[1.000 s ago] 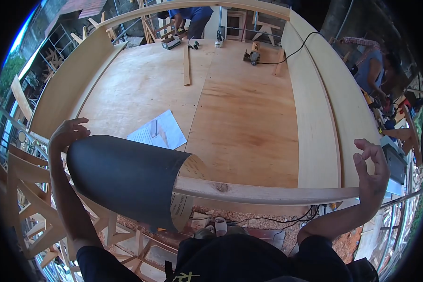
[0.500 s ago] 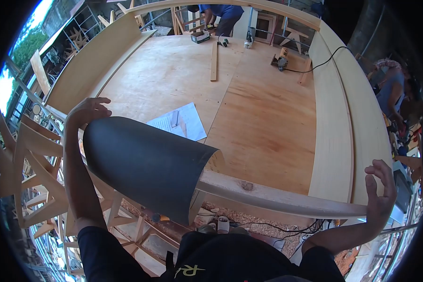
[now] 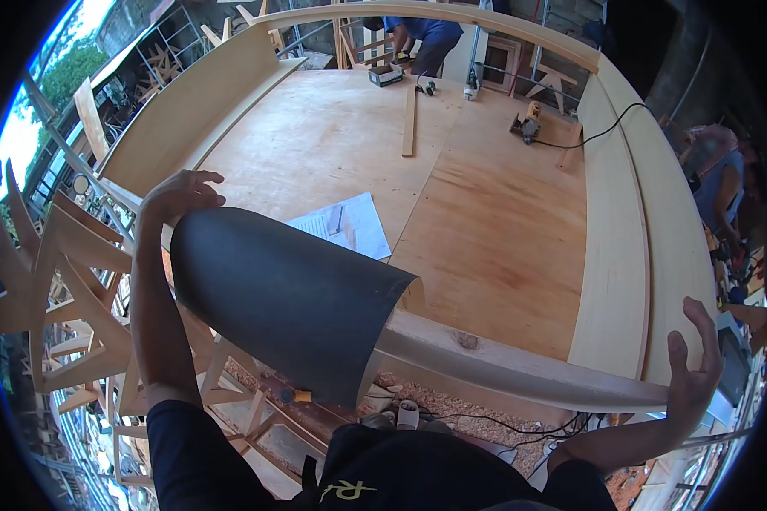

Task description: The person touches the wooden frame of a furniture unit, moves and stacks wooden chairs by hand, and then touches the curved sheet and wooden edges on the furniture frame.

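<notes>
A black sheet of sanding paper [image 3: 281, 294] is draped in a curve over the left part of a wooden rail [image 3: 520, 359]. My left hand [image 3: 186, 196] is at the sheet's far left end, its fingers apart and curled above the board; whether it touches the sheet I cannot tell. At the rail's right end, my right hand [image 3: 694, 362] is raised with thumb and fingers spread, holding nothing. Beyond the sheet, a printed paper [image 3: 349, 226] lies on the plywood panel [image 3: 503, 230].
A power tool [image 3: 528, 123] with a black cable, a wood strip [image 3: 409, 121] and a small box [image 3: 385, 75] lie on the panel. One person [image 3: 426, 38] bends at the far edge, another [image 3: 724, 187] at the right. Wooden frames [image 3: 68, 298] stand at left.
The view has swung, shifting the bench and sheet rightward in the picture. My right hand's fingers have opened wider. My left hand remains by the sheet's left end.
</notes>
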Available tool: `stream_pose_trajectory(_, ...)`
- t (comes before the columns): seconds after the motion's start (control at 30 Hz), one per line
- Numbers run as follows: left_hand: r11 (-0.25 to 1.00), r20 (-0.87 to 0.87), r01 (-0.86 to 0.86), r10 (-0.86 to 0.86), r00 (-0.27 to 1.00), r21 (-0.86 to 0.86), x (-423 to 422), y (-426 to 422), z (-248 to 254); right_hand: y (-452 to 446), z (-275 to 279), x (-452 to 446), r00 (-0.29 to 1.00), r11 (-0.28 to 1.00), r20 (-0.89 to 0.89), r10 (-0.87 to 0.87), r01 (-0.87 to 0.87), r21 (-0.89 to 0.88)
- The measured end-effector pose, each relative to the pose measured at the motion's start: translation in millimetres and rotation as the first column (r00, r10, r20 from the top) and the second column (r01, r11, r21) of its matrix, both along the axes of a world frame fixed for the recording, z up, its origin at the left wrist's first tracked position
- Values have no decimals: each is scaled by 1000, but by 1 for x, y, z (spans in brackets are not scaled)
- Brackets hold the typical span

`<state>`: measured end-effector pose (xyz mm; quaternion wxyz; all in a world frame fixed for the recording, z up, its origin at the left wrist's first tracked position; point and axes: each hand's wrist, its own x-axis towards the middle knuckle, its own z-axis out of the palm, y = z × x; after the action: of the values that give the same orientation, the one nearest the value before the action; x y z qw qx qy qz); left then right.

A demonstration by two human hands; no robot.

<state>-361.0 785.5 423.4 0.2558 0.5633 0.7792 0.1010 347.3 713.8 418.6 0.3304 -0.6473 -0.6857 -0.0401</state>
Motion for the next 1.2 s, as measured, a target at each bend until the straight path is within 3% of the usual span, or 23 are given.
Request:
stream_pose_trajectory(0.3, 998, -18, -48, 48, 999, 28, 6, -3, 0, -2, 3, -11, 990, 999, -141, 25, -22, 26)
stream_pose_trajectory(0.67, 996, -44, -89, 89, 995, 4, 23, -7, 13, -4, 8, -19, 992, 1000, -126, 3, 0, 23)
stream_pose_trajectory(0.83, 997, -53, -32, 35, 998, 66, 1, -13, 5, 3, 3, -12, 990, 994, -101, 99, -94, 49)
stream_pose_trajectory(0.93, 993, 60, 72, -78, 995, 98, -17, 3, -14, -2, 15, -22, 984, 997, -175, 23, -35, -66)
stream_pose_trajectory(1.03, 958, 30, 261, -266, 963, 117, -61, 17, -37, -4, 2, -16, 987, 995, -129, -97, 95, -23)
stream_pose_trajectory(1.07, 978, 102, 173, -184, 978, 113, -48, 12, -29, -1, -1, -15, 990, 996, -118, -81, 85, 33)
stream_pose_trajectory(1.13, 844, -312, 522, -467, 828, 123, -42, 11, -23, 2, -3, -11, 994, 993, -102, -22, 34, 110)
stream_pose_trajectory(1.2, 788, -433, 613, -535, 726, 54, -39, 12, -23, 0, -5, -7, 995, 990, -93, 37, -24, 138)
